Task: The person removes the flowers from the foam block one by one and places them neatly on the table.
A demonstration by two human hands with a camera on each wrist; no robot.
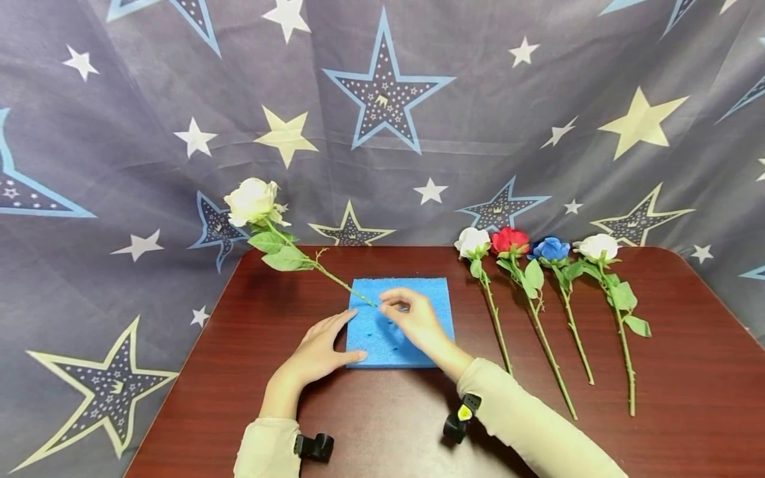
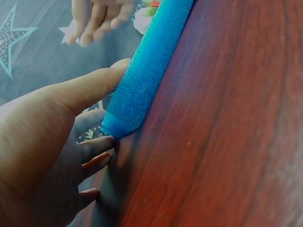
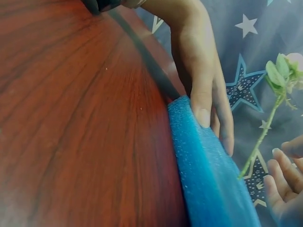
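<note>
In the head view, a blue foam block [image 1: 397,355] with small holes in its top lies on the table. A cream-white rose [image 1: 254,201] leans far to the left, its stem's lower end at the foam. In the right wrist view, this stem [image 3: 261,137] meets the block's top. Beside it is my right hand [image 1: 415,318], fingers loosely bent, apart from the stem and holding nothing. My left hand [image 1: 319,348] rests at the block's left edge, thumb on the top. In the left wrist view, the straight fingers [image 2: 94,145] spread beside the foam's corner.
To the right lie several more roses in a row: a white rose [image 1: 473,243], a red rose [image 1: 510,241], a blue rose [image 1: 550,249] and another white rose [image 1: 599,247]. Behind the brown table [image 1: 382,425] hangs a grey star-patterned cloth [image 1: 382,179].
</note>
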